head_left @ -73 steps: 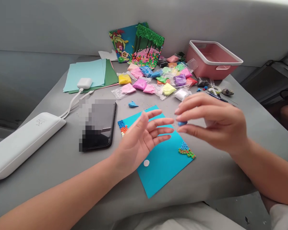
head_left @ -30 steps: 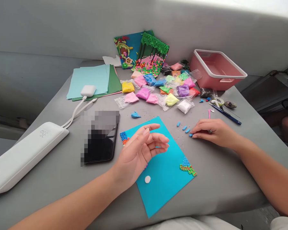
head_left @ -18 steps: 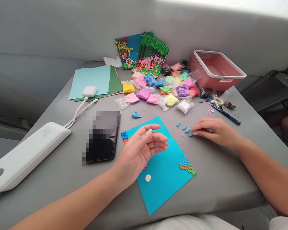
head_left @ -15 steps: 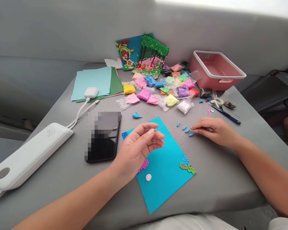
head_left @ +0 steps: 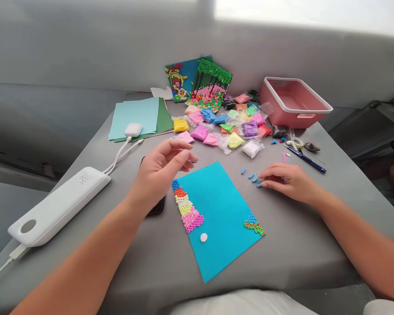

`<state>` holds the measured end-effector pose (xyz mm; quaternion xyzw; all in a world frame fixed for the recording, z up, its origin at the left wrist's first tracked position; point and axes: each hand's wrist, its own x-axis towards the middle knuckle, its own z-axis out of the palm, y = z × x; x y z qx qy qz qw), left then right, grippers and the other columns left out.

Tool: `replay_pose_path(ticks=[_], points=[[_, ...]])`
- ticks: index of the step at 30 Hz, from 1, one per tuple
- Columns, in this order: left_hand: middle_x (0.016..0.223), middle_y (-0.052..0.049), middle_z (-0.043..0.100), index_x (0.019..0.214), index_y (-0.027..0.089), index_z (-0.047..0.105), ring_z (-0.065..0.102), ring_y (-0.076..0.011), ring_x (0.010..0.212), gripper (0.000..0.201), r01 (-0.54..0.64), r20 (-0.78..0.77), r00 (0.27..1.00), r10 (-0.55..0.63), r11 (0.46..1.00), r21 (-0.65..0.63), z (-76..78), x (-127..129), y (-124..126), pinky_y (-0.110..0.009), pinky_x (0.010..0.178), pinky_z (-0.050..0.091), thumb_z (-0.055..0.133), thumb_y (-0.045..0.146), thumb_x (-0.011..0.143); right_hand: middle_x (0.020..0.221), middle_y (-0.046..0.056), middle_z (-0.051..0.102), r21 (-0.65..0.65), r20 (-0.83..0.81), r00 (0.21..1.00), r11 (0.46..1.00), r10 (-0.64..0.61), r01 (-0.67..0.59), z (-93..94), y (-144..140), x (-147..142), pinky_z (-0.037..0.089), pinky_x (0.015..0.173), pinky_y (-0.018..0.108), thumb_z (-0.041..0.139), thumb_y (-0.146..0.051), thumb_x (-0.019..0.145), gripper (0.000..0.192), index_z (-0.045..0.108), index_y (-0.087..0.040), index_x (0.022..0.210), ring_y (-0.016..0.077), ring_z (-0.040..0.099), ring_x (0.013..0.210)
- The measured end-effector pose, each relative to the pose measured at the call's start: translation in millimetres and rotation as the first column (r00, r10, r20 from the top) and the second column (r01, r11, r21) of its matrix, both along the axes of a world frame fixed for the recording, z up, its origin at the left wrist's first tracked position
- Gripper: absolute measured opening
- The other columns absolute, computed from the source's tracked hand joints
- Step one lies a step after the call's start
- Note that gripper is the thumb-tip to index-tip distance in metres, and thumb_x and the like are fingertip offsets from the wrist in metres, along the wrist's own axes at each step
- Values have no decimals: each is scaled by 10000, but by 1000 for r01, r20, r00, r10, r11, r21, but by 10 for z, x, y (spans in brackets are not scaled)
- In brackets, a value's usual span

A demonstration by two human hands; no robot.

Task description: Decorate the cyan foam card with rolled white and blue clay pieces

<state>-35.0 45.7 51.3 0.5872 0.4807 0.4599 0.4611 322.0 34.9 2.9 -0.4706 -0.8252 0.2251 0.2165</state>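
Observation:
My right hand (head_left: 289, 180) rests low over the table. Its thumb and forefinger tips close at the end of a short blue clay piece (head_left: 258, 185), beside several similar pieces in a loose row. My left hand (head_left: 166, 168) hovers past the upper left corner of a bright blue sheet (head_left: 221, 205), its fingers loosely curled and nothing visible in them. A blue clay lump (head_left: 193, 161) is mostly hidden behind its fingertips. Small coloured rings (head_left: 188, 210) line the sheet's left edge. More rings (head_left: 254, 225) form a patch at its right corner. A white disc (head_left: 204, 237) lies on the sheet.
Several bagged clays (head_left: 234, 140) lie at the back, before two decorated pictures (head_left: 210, 85). A pink bin (head_left: 295, 103) stands back right, near a blue pen (head_left: 307, 159). At left are a white power bank (head_left: 61, 203), coloured sheets (head_left: 136, 113) and a partly covered phone (head_left: 157, 206).
My left hand has moved left and up off the sheet, uncovering the rings on its left edge and covering the blue lump. My right hand stays by the blue pieces. The view has shifted slightly.

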Motion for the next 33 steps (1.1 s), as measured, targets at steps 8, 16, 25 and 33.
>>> replay_pose_path(ticks=[8, 16, 25, 33], points=[[1258, -157, 711, 1147, 233, 724, 582, -410, 1198, 319, 279, -857, 505, -103, 959, 49, -63, -181, 354, -494, 977, 452, 606, 329, 866, 554, -8, 566, 105, -90, 961, 957, -262, 271, -44, -38, -58, 411, 500, 280, 470, -460, 1031, 374, 730, -193, 992, 137, 499, 484], [1084, -155, 727, 961, 224, 776, 642, -370, 1045, 230, 309, -813, 570, -117, 948, 80, -258, -90, 629, -436, 880, 470, 580, 295, 865, 584, 14, 632, 138, -122, 960, 953, -254, 270, -25, -73, -134, 390, 476, 291, 569, -480, 976, 361, 720, -201, 805, 132, 470, 490], [1075, -110, 698, 1075, 203, 724, 653, -255, 930, 276, 380, -711, 688, -148, 908, 179, -207, 47, 505, -375, 841, 509, 532, 332, 925, 848, 55, 761, 184, -149, 984, 975, -99, 126, -9, -17, -164, 522, 635, 284, 606, -337, 980, 191, 749, -210, 968, 149, 630, 659], [1119, -174, 691, 1060, 160, 687, 623, -377, 1097, 262, 273, -724, 683, -94, 953, 134, -380, -19, 675, -581, 1009, 458, 588, 253, 837, 948, 64, 729, 68, -69, 991, 992, 112, -107, -24, 32, -20, 560, 711, 272, 742, -389, 902, 181, 781, -222, 961, 159, 696, 789]])
